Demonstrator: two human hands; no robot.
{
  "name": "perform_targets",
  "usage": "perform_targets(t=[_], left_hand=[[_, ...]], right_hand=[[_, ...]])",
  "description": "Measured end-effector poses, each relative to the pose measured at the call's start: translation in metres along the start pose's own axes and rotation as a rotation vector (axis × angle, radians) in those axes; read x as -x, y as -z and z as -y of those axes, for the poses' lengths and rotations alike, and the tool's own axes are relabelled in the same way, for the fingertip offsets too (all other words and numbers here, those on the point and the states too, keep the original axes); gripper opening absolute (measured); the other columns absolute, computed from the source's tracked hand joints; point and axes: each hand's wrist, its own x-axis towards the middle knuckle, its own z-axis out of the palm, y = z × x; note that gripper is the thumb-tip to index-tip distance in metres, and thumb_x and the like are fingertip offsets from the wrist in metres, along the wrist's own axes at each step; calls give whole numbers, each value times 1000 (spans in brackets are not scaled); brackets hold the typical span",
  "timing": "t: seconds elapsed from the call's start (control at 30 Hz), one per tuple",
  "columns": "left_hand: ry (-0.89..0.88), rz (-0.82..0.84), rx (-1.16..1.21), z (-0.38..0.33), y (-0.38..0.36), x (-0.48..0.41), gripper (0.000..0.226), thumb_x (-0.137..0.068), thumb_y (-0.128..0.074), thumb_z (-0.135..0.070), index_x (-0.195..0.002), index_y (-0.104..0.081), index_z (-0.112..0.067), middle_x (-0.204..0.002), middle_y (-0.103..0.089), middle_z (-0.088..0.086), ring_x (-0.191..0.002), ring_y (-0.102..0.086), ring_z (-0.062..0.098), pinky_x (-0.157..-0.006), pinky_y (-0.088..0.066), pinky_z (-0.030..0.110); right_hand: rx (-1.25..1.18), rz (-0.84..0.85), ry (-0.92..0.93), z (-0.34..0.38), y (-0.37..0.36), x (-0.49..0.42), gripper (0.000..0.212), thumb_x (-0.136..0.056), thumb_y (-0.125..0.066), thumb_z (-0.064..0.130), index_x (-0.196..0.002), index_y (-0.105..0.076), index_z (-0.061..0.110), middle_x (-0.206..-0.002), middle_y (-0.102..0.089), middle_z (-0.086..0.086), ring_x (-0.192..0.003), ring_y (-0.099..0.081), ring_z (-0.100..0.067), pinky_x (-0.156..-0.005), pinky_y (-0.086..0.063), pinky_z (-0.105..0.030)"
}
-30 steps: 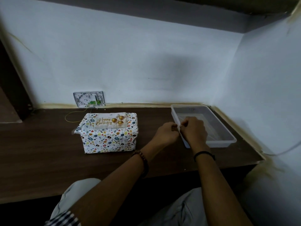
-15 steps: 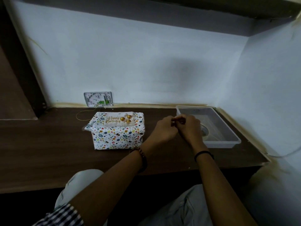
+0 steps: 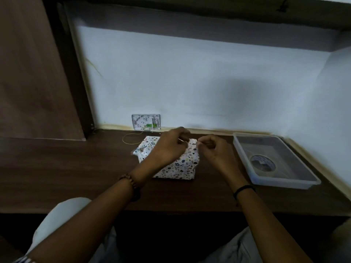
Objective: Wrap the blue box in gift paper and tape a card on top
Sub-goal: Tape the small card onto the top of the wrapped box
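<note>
Both hands are up over the wrapped box (image 3: 180,166), which sits on the dark wooden desk (image 3: 76,168) just in front of the wall socket plate (image 3: 145,121), well left of the clear plastic tray (image 3: 303,182) where the tape roll (image 3: 263,163) lies. The paper is fully on; no blue shows anywhere.

The left hand (image 3: 169,147) arches over the top face, fingers curled, thumb and fingertips pinched together near the far edge. The right hand (image 3: 214,150) hovers at the box's right top corner, knuckles up, thumb and forefinger nipped tight. Between the two pinches there's a faint pale sliver, and I read that as a strip of tape (image 3: 195,147) stretched taut, though it's too thin and blurred to be sure. The card itself I can't see: the left hand covers the top.

So this looks like the taping stage, late in the job. To do it well, keep that strip tense and level, bring it down flat so it bridges card edge and paper, land one end first, then smooth along with a fingertip so no bubble or crease gets trapped. Slack is the risk here, as tape will fold onto itself.

Both forearms reach in from below, wrists cocked slightly upward, beaded bracelet (image 3: 131,186) on the left, black wristband (image 3: 244,189) on the right.
</note>
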Motion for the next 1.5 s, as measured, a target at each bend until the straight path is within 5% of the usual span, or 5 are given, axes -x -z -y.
perform_targets(t=[0.27,0.6,0.83,1.07,1.5], left_hand=[[244,-298,-123,70,66,16,38,-92,-53,-4,-130,-57,-5,-129,-62,11,-116,-58,23,-93,-46,28],[400,-48,-29,134,80,26,57,-86,-68,-4,-139,-48,-4,-133,-58,11,-120,-56,23,-102,-47,39],[296,-71,-123,138,71,24,27,-85,-70,-13,-111,-72,-19,-101,-73,-2,-91,-65,8,-75,-49,18],[288,-170,-197,137,70,28,19,-83,-68,-22,-100,-78,-22,-94,-76,0,-90,-69,12,-83,-56,37],[372,-216,-171,144,57,35,16,-79,-74,-32,-92,-77,-23,-85,-74,-1,-77,-71,17,-72,-59,40]], right_hand=[[-100,-26,-207,8,-25,3,34,-91,-67,37,-119,-61,19,-103,-60,12,-86,-52,10,-65,-40,-9],[-22,-62,-165,15,-44,1,29,-92,-67,28,-117,-59,15,-106,-61,5,-93,-60,-5,-68,-44,-12],[376,-172,138,22,-70,0,33,-94,-60,36,-115,-57,10,-118,-56,-8,-112,-50,-22,-90,-46,-36],[463,57,480,60,-121,20,45,-93,-54,51,-120,-59,15,-135,-52,-3,-127,-46,-17,-107,-34,-41],[713,74,422,70,-158,24,50,-85,-60,27,-130,-55,7,-136,-58,-11,-124,-55,-25,-96,-43,-40]])
